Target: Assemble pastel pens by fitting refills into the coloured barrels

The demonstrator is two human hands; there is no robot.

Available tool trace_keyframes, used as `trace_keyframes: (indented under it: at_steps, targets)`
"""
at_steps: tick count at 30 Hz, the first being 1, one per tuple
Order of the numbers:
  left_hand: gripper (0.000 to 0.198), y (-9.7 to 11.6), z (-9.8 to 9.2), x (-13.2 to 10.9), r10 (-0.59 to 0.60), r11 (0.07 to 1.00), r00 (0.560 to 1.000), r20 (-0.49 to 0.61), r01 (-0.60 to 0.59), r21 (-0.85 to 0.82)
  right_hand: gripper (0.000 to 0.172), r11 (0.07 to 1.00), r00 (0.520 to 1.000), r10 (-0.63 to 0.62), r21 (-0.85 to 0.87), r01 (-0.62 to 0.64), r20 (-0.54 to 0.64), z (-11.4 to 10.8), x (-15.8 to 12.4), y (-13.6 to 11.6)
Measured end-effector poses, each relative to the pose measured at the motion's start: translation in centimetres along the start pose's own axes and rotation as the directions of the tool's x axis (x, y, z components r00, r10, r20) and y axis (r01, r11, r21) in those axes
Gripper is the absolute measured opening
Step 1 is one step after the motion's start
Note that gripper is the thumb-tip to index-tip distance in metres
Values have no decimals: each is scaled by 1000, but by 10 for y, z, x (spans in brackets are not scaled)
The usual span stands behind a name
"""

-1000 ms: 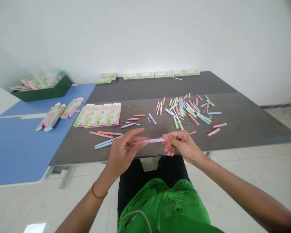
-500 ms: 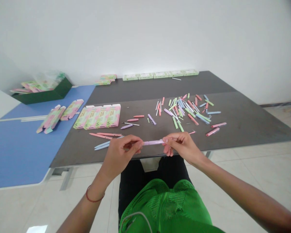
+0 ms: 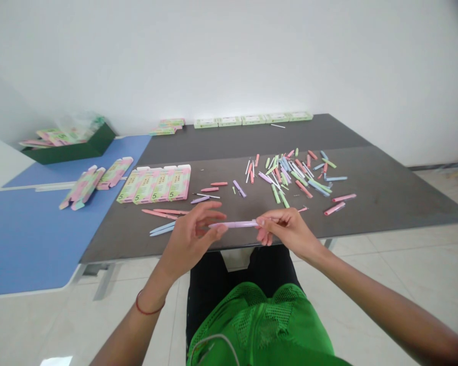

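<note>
My right hand (image 3: 286,230) pinches the right end of a lilac pen (image 3: 232,224) between thumb and fingers. The pen's left end lies between the spread thumb and fingers of my left hand (image 3: 191,239), which do not appear to grip it. Just beyond my left hand lie two pale blue pens (image 3: 162,230) and some pink pens (image 3: 162,213). A scattered heap of pastel pen barrels, caps and white refills (image 3: 290,175) covers the grey table (image 3: 385,203) beyond my right hand.
Flat pink-and-green printed cartons (image 3: 154,184) lie in a row at the table's left. More cartons (image 3: 95,182) rest on a blue table (image 3: 34,234). A green tray (image 3: 74,145) holds cartons at the back left. Pale green boxes (image 3: 252,120) line the far edge.
My left hand has loosened from the pen's left end, its fingers spreading apart. The pen stays in my right hand, and the table items have not visibly moved.
</note>
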State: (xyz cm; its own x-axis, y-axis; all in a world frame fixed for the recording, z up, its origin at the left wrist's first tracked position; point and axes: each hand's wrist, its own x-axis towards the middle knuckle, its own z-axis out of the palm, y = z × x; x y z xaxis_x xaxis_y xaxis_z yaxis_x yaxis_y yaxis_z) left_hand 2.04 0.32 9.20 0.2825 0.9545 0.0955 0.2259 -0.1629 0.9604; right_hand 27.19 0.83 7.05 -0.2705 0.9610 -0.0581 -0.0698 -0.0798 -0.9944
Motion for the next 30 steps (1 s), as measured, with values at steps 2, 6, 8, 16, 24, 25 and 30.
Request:
trace_keyframes:
  at_steps: [2,6,8,16,24,25,30]
  targets:
    - [27,-1,3,0,-59,998,998,7,59,16,38,1000,1000,1,-11,-1,7,0,0,0]
    - [15,-4,9,-2,35,997,998,-52,-31,71,43,998,998,62,11,-62,11,0,0,2]
    - [11,-5,9,-2,141,983,987,-75,-130,133,46,988,989,143,63,-144,25,-2,0,4]
    - [13,-11,0,0,524,788,851,40,-502,357,47,742,775,491,276,-611,398,-11,11,14]
    - [15,-21,9,-3,273,950,939,-207,-229,213,49,914,974,173,345,-215,149,-4,7,11]
    - [17,-22,12,-4,231,967,946,-226,-197,164,50,904,980,140,387,-185,142,-4,7,11]
    - [16,-24,17,-4,168,985,954,-248,-154,78,41,817,980,136,544,-193,144,-1,9,13]
